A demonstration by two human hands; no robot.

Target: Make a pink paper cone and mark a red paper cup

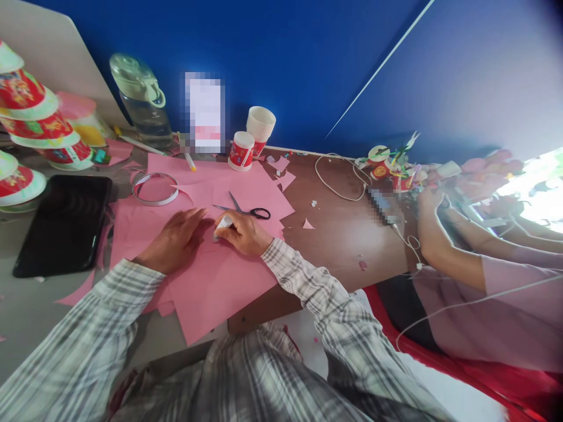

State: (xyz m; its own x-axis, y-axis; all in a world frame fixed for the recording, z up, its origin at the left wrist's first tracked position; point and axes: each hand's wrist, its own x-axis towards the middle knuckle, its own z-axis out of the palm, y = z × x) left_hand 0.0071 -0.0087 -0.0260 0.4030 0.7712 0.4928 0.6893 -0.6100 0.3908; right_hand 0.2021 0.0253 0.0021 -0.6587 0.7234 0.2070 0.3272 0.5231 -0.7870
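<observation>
My left hand (176, 240) lies flat, fingers stretched out, pressing on a sheet of pink paper (220, 281) spread over the desk. My right hand (243, 232) is closed around a small white glue stick (222, 225), its tip down on the pink paper just right of my left fingertips. Black-handled scissors (246, 210) lie on the paper just beyond my right hand.
A black tablet (64, 225) lies at left beside stacked red paper bowls (30, 111). A tape ring (153, 189), water jug (143, 102) and paper cups (250, 140) stand behind. At right a co-worker's arm (444, 240) rests on the brown desk (347, 234) near cables.
</observation>
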